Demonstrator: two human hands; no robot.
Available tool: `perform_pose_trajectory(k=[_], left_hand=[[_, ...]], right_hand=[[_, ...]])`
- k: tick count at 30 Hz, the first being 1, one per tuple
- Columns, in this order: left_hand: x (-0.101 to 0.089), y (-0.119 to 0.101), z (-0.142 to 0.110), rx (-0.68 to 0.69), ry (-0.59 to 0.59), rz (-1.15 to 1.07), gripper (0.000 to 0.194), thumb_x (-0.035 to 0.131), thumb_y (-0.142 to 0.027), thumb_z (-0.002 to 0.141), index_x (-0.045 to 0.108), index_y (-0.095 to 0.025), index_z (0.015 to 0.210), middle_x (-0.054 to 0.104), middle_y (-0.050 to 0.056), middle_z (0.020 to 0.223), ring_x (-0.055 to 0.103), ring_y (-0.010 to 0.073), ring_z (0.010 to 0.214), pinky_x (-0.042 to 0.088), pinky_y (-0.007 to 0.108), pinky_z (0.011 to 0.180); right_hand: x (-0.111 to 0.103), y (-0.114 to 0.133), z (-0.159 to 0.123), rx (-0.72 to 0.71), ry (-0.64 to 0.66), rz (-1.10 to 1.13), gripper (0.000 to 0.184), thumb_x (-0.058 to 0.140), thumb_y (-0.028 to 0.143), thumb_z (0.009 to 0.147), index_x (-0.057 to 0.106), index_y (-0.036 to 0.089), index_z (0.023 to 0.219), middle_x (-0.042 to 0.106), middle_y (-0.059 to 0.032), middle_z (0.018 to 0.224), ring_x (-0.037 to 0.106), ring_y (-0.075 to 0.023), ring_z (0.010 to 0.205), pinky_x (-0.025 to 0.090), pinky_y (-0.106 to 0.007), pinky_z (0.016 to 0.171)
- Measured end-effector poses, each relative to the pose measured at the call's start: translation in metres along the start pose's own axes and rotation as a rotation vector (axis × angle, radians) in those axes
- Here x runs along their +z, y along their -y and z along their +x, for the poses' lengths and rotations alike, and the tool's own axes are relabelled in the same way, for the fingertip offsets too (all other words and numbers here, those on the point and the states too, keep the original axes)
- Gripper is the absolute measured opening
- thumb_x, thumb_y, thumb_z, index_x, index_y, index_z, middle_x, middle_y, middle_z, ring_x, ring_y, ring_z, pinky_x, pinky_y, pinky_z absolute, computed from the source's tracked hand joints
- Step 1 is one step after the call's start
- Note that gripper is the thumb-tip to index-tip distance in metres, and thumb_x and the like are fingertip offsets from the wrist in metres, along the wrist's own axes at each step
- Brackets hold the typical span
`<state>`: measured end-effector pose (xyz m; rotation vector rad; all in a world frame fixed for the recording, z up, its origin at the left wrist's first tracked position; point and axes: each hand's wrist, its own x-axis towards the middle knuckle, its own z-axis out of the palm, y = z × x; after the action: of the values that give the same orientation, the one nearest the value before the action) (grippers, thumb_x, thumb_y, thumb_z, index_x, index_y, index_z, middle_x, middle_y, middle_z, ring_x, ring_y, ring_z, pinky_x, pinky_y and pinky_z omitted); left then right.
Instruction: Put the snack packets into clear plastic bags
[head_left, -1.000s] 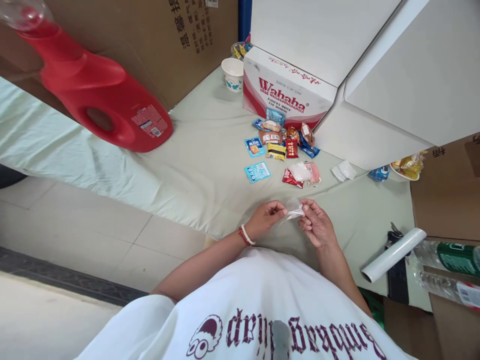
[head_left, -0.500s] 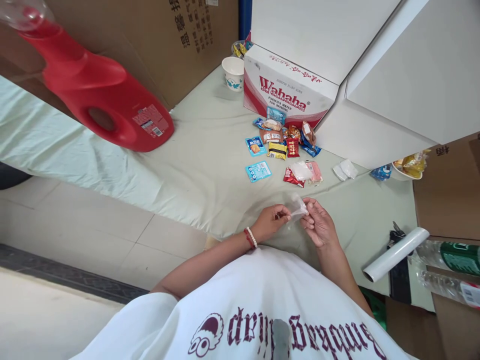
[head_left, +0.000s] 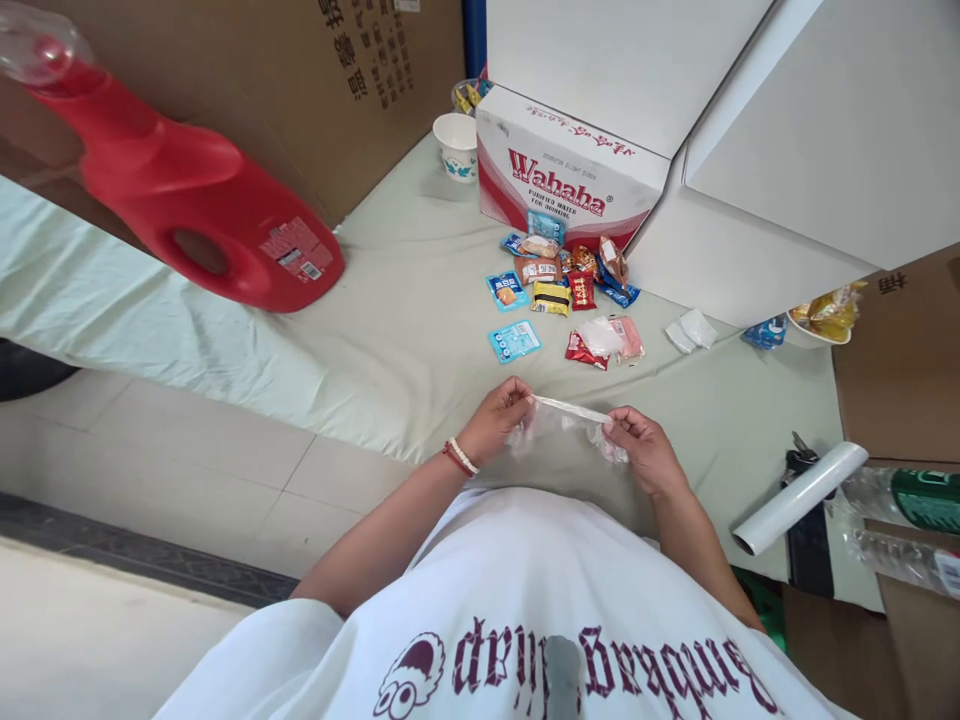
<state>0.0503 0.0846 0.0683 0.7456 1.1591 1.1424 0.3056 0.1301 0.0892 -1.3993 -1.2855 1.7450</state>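
Note:
A thin clear plastic cover with a white, gathered-looking edge is stretched between my two hands over the near side of the cloth. My left hand, a beaded bracelet at its wrist, pinches the left end of that edge. At the other end, the fingers of my right hand are closed on it. The film hangs loosely below the taut edge. Just beyond my hands lie a light blue snack packet, a red packet and a pink packet, with whitish crumpled plastic on top.
More snack packets are heaped against a Wahaba-style carton. A paper cup stands left of it. At left is a big red jug. On the right are folded white tissue, a bowl of packets, a white roll and plastic bottles.
My hands have moved apart, the left one going left, and the bunched clear plastic is now spread out with its edge pulled straight between them.

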Motion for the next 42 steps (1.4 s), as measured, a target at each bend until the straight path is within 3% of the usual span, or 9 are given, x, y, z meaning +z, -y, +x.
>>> perform_pose_trajectory(k=[5,9,12,17,22,29,35,38,42], left_hand=[[-0.047,-0.035,0.015,-0.064,0.207,0.372,0.029,0.076,-0.042,0.072,0.063,-0.017,0.080,0.052,-0.005,0.061,0.044,0.0097,0.055,0.032,0.022,0.054],[-0.067,-0.048,0.018,0.137,-0.254,0.596,0.018,0.070,-0.034,0.073,0.063,-0.018,0.080,0.057,-0.002,0.069,0.050,0.0123,0.064,0.038,0.024,0.060],[-0.056,-0.034,0.002,0.213,-0.522,0.562,0.018,0.064,-0.036,0.079,0.063,-0.019,0.083,0.055,-0.003,0.067,0.046,0.0112,0.061,0.036,0.024,0.059],[-0.003,0.014,-0.030,-0.190,-0.135,0.164,0.036,0.068,-0.052,0.077,0.068,-0.016,0.081,0.050,-0.005,0.058,0.037,0.0081,0.047,0.024,0.024,0.047],[0.031,0.030,-0.021,-0.280,-0.063,-0.098,0.043,0.078,-0.054,0.070,0.067,-0.013,0.079,0.060,-0.002,0.065,0.032,0.0035,0.041,0.016,0.024,0.044],[0.033,0.026,-0.006,-0.248,-0.061,-0.159,0.037,0.082,-0.044,0.066,0.064,-0.014,0.076,0.062,-0.002,0.067,0.036,0.0033,0.044,0.021,0.022,0.046],[0.032,0.030,-0.007,-0.232,-0.092,-0.135,0.035,0.081,-0.044,0.065,0.063,-0.014,0.072,0.061,-0.002,0.065,0.036,0.0035,0.044,0.022,0.023,0.046],[0.033,0.030,-0.007,-0.223,-0.081,-0.120,0.038,0.081,-0.047,0.065,0.062,-0.015,0.071,0.060,-0.002,0.064,0.034,0.0037,0.045,0.022,0.023,0.046],[0.032,0.027,-0.009,-0.197,-0.074,-0.101,0.042,0.081,-0.052,0.064,0.061,-0.016,0.069,0.057,-0.004,0.060,0.034,0.0040,0.045,0.021,0.023,0.046]], right_hand=[[-0.018,0.007,-0.006,0.159,0.147,-0.025,0.042,0.086,0.055,0.070,0.070,0.017,0.080,0.054,0.0040,0.063,0.040,-0.0077,0.052,0.028,-0.023,0.048],[-0.003,-0.004,-0.009,0.200,0.027,0.077,0.049,0.087,0.061,0.065,0.065,0.019,0.074,0.048,0.0061,0.058,0.032,-0.0058,0.044,0.020,-0.022,0.038],[0.015,-0.014,-0.009,0.188,-0.082,0.191,0.050,0.087,0.061,0.063,0.061,0.020,0.071,0.047,0.0065,0.058,0.029,-0.0042,0.041,0.017,-0.021,0.035],[0.029,-0.023,-0.011,0.193,-0.087,0.284,0.045,0.085,0.057,0.068,0.059,0.021,0.075,0.049,0.0062,0.061,0.027,-0.0036,0.039,0.018,-0.021,0.035],[0.030,-0.020,-0.013,0.209,-0.067,0.287,0.042,0.084,0.055,0.070,0.059,0.022,0.075,0.049,0.0059,0.060,0.027,-0.0054,0.041,0.016,-0.022,0.037],[0.023,-0.023,-0.018,0.157,-0.047,0.110,0.048,0.071,0.070,0.078,0.067,0.022,0.083,0.059,0.0002,0.066,0.043,-0.0130,0.050,0.033,-0.027,0.045],[-0.005,-0.010,-0.032,-0.372,-0.257,-0.591,0.039,0.057,0.058,0.096,0.073,0.025,0.106,0.068,-0.0108,0.112,0.062,-0.0273,0.105,0.051,-0.043,0.090],[0.002,-0.003,-0.038,-0.548,-0.119,-0.759,0.035,0.069,0.050,0.090,0.072,0.028,0.117,0.066,-0.0108,0.119,0.057,-0.0297,0.112,0.048,-0.047,0.098],[0.018,-0.009,-0.030,-0.490,0.054,-0.785,0.022,0.068,0.046,0.091,0.077,0.030,0.102,0.072,-0.0088,0.103,0.059,-0.0296,0.099,0.048,-0.047,0.091]])
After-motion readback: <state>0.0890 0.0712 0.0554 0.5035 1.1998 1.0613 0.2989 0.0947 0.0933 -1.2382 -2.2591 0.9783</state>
